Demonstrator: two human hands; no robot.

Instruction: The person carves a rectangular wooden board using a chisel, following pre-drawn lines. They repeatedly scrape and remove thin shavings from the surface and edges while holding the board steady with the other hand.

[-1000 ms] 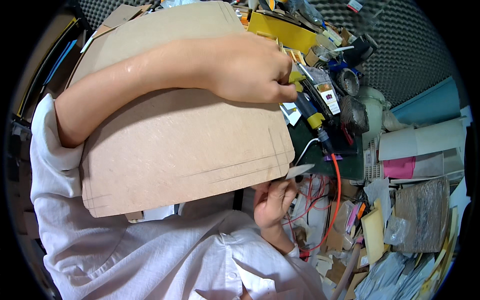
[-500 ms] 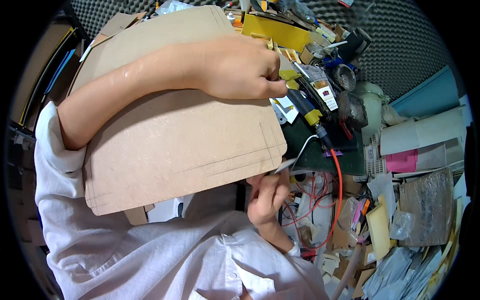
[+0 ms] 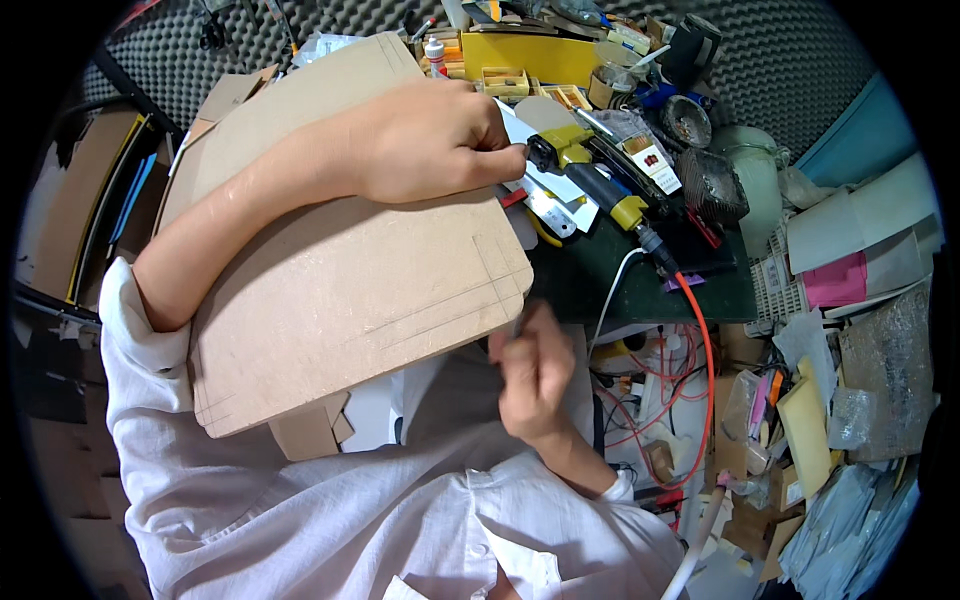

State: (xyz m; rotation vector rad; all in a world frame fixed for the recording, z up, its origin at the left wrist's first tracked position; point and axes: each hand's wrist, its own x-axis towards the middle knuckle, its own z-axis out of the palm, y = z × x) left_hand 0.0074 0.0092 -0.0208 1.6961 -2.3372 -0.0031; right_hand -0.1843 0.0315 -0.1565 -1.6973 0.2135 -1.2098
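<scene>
A large tan board (image 3: 350,290) with rounded corners and pencil lines along its edges lies tilted across my lap and the bench. My left forearm crosses over it. Close to the board's right edge, my left hand (image 3: 430,140) is closed, its fingers curled over that edge and partly hidden. Below the near right corner is my right hand (image 3: 538,375), its fingers pinched and blurred. Between them a thin grey flat piece (image 3: 518,325) shows only in part, against the board's edge. Just right of my left thumb lies a yellow and black power tool (image 3: 590,180).
A red hose (image 3: 704,340) runs from the tool down past the dark green mat (image 3: 725,290). Beyond stand a yellow panel (image 3: 540,58), small wooden boxes (image 3: 505,82) and a white bottle (image 3: 434,55). Cardboard, plastic bags (image 3: 850,530) and sheets crowd the right side.
The board and my left hand have shifted left, baring more of the power tool. My right hand stays by the near corner; the thin piece in it shows less. The view has turned slightly.
</scene>
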